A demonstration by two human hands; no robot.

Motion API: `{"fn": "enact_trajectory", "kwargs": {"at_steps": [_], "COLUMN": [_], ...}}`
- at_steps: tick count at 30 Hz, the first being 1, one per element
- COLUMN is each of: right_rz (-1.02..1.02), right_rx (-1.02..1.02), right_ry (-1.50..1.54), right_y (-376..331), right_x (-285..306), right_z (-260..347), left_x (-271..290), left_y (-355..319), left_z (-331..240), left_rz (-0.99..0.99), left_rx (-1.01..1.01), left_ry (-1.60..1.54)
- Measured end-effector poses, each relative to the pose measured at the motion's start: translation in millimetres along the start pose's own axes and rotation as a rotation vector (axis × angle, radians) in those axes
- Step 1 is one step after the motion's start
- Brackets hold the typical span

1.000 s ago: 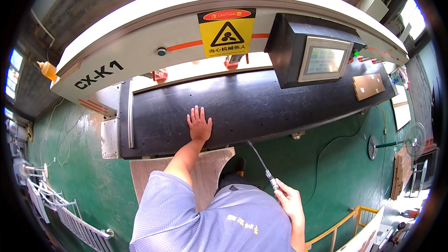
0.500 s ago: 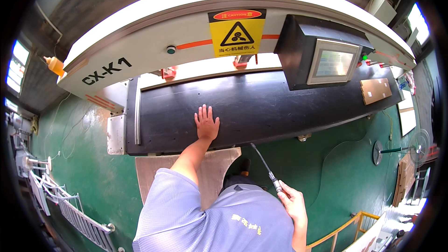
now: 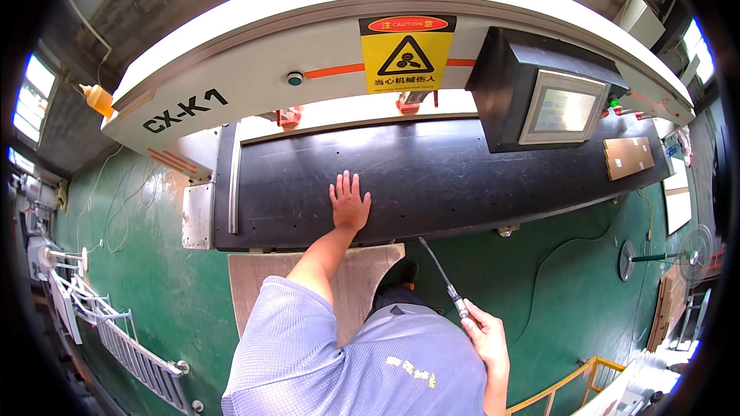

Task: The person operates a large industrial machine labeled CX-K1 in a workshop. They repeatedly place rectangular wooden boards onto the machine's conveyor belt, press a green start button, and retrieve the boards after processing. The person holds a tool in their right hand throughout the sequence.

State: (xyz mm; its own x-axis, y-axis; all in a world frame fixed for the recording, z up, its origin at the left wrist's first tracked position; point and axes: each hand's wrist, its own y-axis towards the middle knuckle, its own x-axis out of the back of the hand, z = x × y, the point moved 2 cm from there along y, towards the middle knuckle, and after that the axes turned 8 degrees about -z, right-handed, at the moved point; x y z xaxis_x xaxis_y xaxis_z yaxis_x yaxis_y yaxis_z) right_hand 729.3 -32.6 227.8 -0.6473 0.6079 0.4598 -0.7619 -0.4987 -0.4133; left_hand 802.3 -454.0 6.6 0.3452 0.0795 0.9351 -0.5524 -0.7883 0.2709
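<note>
My left hand (image 3: 351,204) lies flat on the black table (image 3: 293,177) of a large white machine, fingers spread, holding nothing. In my right hand (image 3: 487,333), low in front of my body, is a long thin rod-shaped tool (image 3: 443,273) with a dark shaft and a silver section near the grip. Its tip points up and left, close to the table's front edge. My fingers wrap its lower end and hide the rest, so the exact kind does not show. A curved-cut wooden board (image 3: 308,273) sits below the table edge, beside my left arm.
Above the table spans the machine's white beam (image 3: 254,81), with a yellow warning sign (image 3: 407,54) and a black-housed screen (image 3: 566,108). Flat brown cardboard (image 3: 628,158) rests at the table's right end. A fan (image 3: 628,258) stands at right; white racks (image 3: 131,347) are at left.
The whole view has shifted slightly, with the machine now a little farther right. Both hands keep nearly the same pose, the left flat on the table and the right around the tool.
</note>
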Motion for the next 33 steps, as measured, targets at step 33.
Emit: {"fn": "enact_trajectory", "kwargs": {"at_steps": [33], "right_rz": [0.031], "right_rx": [0.003], "right_ry": [0.15], "right_y": [10], "right_x": [0], "right_z": [5], "left_x": [-2], "left_y": [1], "left_z": [0], "left_rz": [0.009], "left_rx": [0.001], "left_ry": [-0.027]}}
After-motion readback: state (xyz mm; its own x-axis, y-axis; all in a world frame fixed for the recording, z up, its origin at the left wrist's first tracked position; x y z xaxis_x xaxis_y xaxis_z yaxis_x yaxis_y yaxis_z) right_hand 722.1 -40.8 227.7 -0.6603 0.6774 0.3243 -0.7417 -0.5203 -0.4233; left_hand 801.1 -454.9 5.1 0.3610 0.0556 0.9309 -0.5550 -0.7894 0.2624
